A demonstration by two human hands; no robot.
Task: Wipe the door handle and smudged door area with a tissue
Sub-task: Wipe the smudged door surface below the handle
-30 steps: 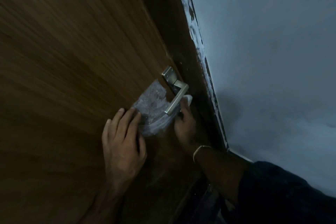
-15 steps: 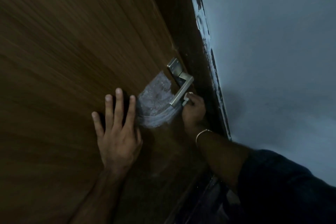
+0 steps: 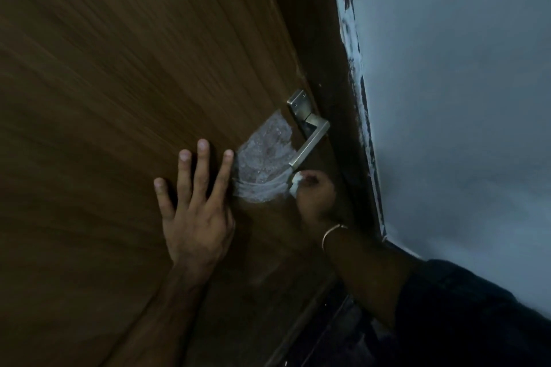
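Pinching a wad of white tissue (image 3: 295,181), the right hand (image 3: 316,197) sits just right of frame centre, fingers curled round the wad and pressed to the door (image 3: 125,74). Tissue touches the lower right edge of the smudged area (image 3: 262,164), directly below the free end of the door handle (image 3: 310,140). Thin metal bangle (image 3: 332,234) on the right wrist; dark sleeve (image 3: 465,316) fills the lower right corner.

Left hand (image 3: 196,211), at lower centre, lies flat on the wood, fingers straight and spread, holding nothing. Its index fingertip is just beside the left edge of the smudge.

Smudge: whitish, streaky patch between the two hands, running up to the handle's back plate. Curved wipe marks along its lower margin.

Handle: silver lever, square section, angled down to the left from its plate.

Door: brown wood grain, fills the left two thirds of the frame. Dark door frame (image 3: 337,68) to its right, with a chipped, white-flecked edge. Pale grey-blue wall (image 3: 453,92) takes up the right side. Light is dim.
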